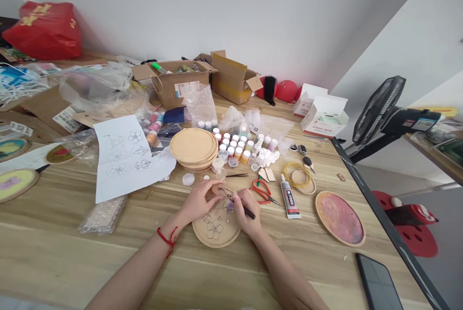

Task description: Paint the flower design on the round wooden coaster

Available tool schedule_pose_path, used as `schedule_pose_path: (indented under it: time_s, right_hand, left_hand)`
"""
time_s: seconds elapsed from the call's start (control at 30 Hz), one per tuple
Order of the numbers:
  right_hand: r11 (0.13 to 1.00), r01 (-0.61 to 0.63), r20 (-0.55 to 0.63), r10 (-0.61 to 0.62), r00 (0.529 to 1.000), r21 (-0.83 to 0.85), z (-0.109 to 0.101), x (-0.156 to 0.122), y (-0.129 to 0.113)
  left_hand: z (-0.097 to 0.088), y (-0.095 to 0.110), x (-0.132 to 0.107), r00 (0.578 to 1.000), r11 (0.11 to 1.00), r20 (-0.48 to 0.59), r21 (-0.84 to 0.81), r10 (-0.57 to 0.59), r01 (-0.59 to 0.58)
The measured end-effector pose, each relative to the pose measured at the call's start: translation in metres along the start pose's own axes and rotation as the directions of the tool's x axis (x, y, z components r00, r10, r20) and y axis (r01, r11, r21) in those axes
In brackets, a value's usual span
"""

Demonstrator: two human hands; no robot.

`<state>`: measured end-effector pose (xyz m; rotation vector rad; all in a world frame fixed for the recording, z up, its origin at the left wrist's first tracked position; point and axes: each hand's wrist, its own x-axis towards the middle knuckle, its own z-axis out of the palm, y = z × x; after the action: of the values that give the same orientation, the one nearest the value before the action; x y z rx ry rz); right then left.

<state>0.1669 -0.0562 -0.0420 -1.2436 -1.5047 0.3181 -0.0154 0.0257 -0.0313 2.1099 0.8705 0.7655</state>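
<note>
Pale wood worktop (61,257), crowded from end to end, and toward its near edge, around the middle, lies the star of the moment: a round wooden plaque (216,233) with flowers drawn on it in dark line. Right hand (248,212) is right over it, fingers (238,197) pinched firmly on a slim dark-handled tool (250,213), its fine tip down near a lilac patch (228,205) on the wood. Left hand (197,200) comes in from the other side, curled at the plaque's top rim; can't tell whether those fingers have hold of anything. Red string (167,241) on that wrist. Just to the right, red-handled scissors (261,192) and a B-7000 glue tube (290,197). Farther up, stacked wooden discs (193,148), rows of paint pots (231,145), and a sheet of flower sketches (126,158) to the left.
</note>
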Motion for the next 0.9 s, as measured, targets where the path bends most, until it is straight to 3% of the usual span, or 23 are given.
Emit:
schedule_pose_path:
  time_s: [0.27,0.43,0.57,0.73,0.9]
  right_hand:
    - [0.999,-0.039,-0.032,0.039,0.999,0.000,0.0007,-0.0004,0.0009]
    - [0.999,-0.018,0.016,0.017,1.000,0.040,0.0004,-0.0008,-0.0013]
    - [0.999,-0.038,-0.029,0.038,0.999,0.025,0.0001,-0.0005,-0.0019]
    - [0.999,-0.014,0.009,0.013,1.000,0.045,0.0009,-0.0003,-0.0011]
    - [0.999,-0.043,-0.035,0.044,0.998,0.022,0.0012,-0.0010,0.0012]
  left_hand:
    - [-0.0007,0.0015,0.0004,1.000,1.000,-0.001,-0.007,-0.001,0.001]
    - [-0.0006,0.0023,0.0007,1.000,1.000,-0.019,-0.015,-0.010,0.009]
    - [-0.0003,0.0021,0.0006,1.000,1.000,-0.017,-0.010,-0.010,0.010]
    - [-0.0002,0.0016,0.0005,1.000,1.000,-0.021,-0.012,-0.009,0.009]
    - [-0.0012,0.0022,0.0007,1.000,1.000,-0.018,-0.009,-0.006,0.006]
